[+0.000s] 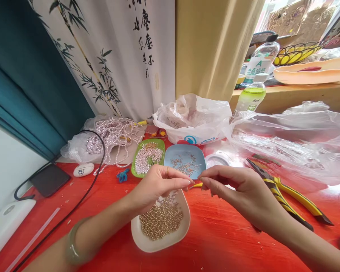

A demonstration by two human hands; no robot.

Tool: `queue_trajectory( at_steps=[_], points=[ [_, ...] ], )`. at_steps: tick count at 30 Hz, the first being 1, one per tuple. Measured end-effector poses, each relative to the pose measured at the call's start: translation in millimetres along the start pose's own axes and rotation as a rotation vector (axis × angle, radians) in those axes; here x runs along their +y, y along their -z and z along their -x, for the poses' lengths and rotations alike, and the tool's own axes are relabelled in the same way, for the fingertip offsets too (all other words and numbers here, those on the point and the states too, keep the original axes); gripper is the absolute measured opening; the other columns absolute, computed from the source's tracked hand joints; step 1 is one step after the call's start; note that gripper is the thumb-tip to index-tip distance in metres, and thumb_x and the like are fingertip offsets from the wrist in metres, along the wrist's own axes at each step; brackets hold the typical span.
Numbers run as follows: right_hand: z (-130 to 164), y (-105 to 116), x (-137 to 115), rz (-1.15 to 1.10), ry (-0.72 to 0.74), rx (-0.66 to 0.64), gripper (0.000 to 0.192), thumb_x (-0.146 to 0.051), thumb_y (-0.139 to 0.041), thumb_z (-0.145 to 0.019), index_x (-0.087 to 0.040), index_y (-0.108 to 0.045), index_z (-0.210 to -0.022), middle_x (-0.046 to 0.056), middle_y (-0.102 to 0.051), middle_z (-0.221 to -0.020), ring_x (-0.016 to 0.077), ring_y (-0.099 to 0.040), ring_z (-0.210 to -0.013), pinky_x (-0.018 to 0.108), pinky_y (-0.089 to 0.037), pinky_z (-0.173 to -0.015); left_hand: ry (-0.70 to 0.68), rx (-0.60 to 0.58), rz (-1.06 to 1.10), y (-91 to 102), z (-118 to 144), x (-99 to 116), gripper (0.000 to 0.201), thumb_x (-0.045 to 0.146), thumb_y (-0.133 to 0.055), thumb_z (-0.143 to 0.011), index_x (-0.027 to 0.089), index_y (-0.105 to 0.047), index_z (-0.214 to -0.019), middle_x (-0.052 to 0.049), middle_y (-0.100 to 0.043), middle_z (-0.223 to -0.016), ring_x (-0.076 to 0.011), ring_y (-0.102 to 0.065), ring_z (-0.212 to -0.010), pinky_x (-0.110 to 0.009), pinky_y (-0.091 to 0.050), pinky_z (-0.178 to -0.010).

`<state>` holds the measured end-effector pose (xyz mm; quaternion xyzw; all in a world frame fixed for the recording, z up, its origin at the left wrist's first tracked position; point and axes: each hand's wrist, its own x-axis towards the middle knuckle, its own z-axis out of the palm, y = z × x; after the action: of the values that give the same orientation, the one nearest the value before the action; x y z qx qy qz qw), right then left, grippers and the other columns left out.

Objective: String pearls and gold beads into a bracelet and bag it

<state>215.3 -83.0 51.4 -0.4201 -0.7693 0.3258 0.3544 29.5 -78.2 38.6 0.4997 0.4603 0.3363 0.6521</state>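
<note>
My left hand (161,185) is pinched closed, thumb against fingertips, above a white dish (136,236) of small gold beads (161,221). Whatever sits between those fingertips is too small to make out. Just to the right, my right hand (235,189) makes a similar pinch, its fingertips almost meeting the left ones; what it grips is also unclear. Behind my hands stand a green dish (134,166) of pale pink pearl beads (147,156) and a blue dish (170,151) with fine metal pins and small pieces (187,164).
Yellow-and-black pliers (289,196) lie at the right beside a plastic bag (289,143). Another white bag (192,121) stands at the back. Pearl strands (113,136), a blue clip (122,175), a black cable (86,194) and a phone (49,179) occupy the left.
</note>
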Motion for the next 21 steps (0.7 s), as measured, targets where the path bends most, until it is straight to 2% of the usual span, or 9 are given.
queue_trajectory(
  at_steps=[6, 10, 21],
  points=[
    [2.6, -7.9, 3.2, 0.083, 0.157, 0.114, 0.013, -0.016, -0.053, -0.078, -0.018, -0.063, -0.071, 0.001, -0.065, -0.062, 0.0112, -0.055, -0.053, 0.023, -0.043, -0.047, -0.013, -0.016, -0.015, -1.7, 0.2, -1.8, 0.015, 0.03, -0.068, -0.065, 0.016, -0.072, -0.07, 0.0, -0.059, -0.055, -0.0028, -0.025, -0.039, -0.022, -0.013, -0.039],
    [4.6, -11.7, 6.3, 0.112, 0.26, 0.155, 0.012, -0.01, -0.054, -0.077, -0.017, -0.063, -0.073, 0.001, -0.065, -0.064, 0.01, -0.055, -0.054, 0.022, -0.044, -0.049, -0.027, -0.047, -0.011, -2.2, 1.7, -2.3, 0.015, 0.03, -0.066, -0.067, 0.016, -0.071, -0.063, 0.003, -0.054, -0.047, -0.003, -0.021, -0.038, -0.023, -0.013, -0.039],
    [6.1, -14.9, 4.5, 0.149, 0.352, 0.254, 0.011, -0.009, -0.054, -0.077, -0.015, -0.062, -0.072, 0.002, -0.062, -0.059, 0.0095, -0.054, -0.049, 0.02, -0.043, -0.044, -0.044, -0.077, 0.0, -0.9, 0.8, -4.8, 0.012, 0.029, -0.067, -0.067, 0.018, -0.072, -0.07, 0.001, -0.06, -0.054, -0.0034, -0.024, -0.04, -0.022, -0.014, -0.039]
  ],
)
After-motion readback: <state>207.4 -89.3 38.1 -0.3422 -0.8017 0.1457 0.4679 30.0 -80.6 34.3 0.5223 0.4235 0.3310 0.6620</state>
